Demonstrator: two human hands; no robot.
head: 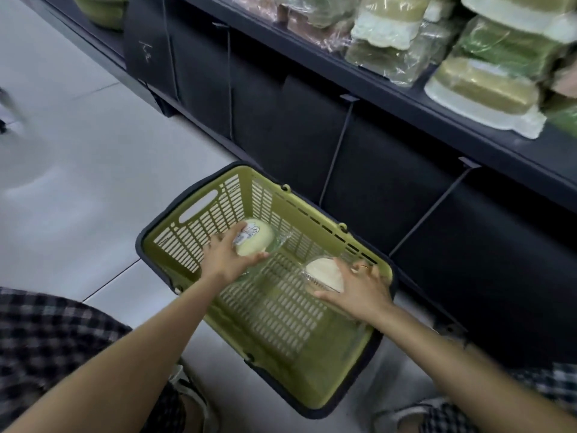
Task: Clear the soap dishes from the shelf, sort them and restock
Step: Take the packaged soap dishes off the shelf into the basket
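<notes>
Both bare arms stretched forward and down, left hand (225, 257) curled in a grip, right hand (359, 289) fingers spread, gripping too.

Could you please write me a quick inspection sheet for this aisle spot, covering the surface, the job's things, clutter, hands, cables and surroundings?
Surface: pale tiled floor; a green basket with a dark rim stands on it beside the dark shelf.
Job's things: one wrapped pale green soap dish and one wrapped white soap dish, both inside the basket; many wrapped soap dishes are stacked on the shelf.
Clutter: nothing seen.
Hands: left hand grips the pale green dish; right hand holds the white one, with a ring on one finger.
Cables: nothing seen.
Surroundings: checked clothing and shoes at the bottom edge; a green tub at top left.
</notes>
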